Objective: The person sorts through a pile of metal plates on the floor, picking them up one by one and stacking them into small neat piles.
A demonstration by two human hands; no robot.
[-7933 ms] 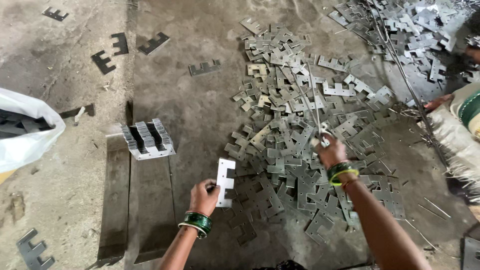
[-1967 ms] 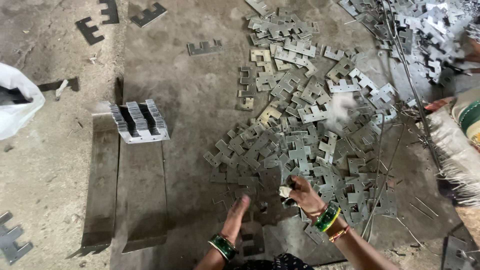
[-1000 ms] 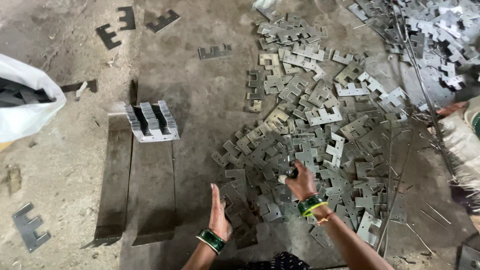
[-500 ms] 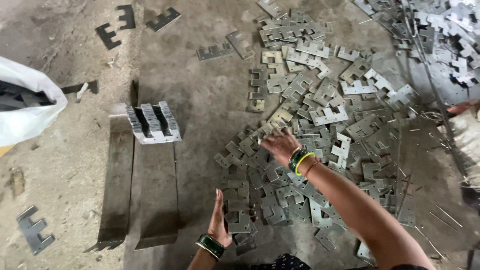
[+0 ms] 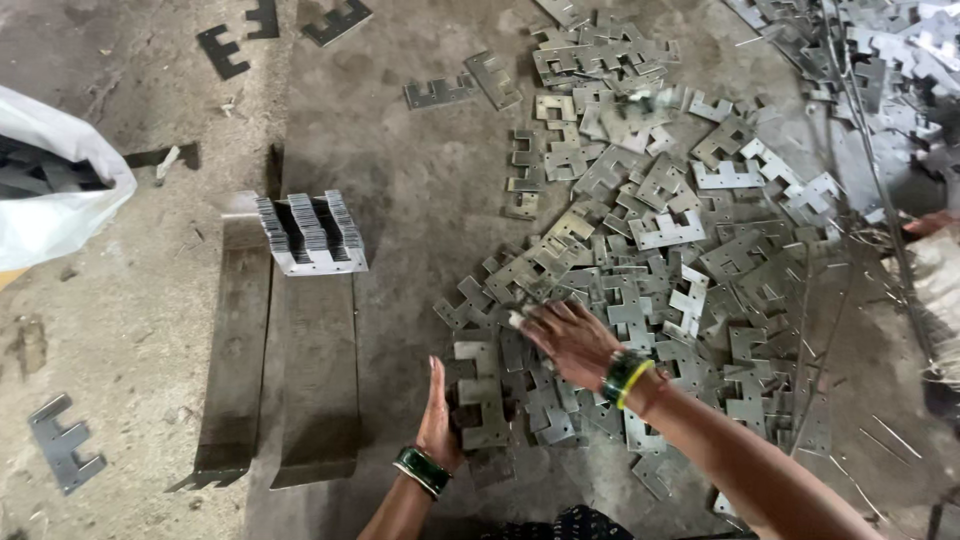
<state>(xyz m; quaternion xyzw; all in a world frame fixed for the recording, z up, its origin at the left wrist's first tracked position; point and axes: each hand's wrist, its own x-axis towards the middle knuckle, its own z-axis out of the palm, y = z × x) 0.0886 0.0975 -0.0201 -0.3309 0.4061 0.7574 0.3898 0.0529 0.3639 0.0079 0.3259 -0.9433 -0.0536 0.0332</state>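
Here, low in the head view, the left hand [image 5: 438,410] stands on edge with its fingers straight and together, the palm pressed flat against the side of a small stack of E-shaped metal plates [image 5: 482,395] lying on the concrete floor [image 5: 420,200]; it grips nothing. The right hand [image 5: 568,338] reaches in from the right, palm down over the near edge of the loose heap of plates [image 5: 650,260], its fingers partly curled on the pieces just above the small stack (whether they have actually closed on a plate cannot be told). A green bangle [image 5: 420,470] sits on the left wrist, green and yellow bangles [image 5: 625,378] on the right. Well apart to the left, a neat upright pack of plates [image 5: 312,235] rests at the top of two long flat metal strips [image 5: 290,380]. A white sack [image 5: 55,190] holding dark pieces lies at the left edge, and a few single plates lie scattered near it
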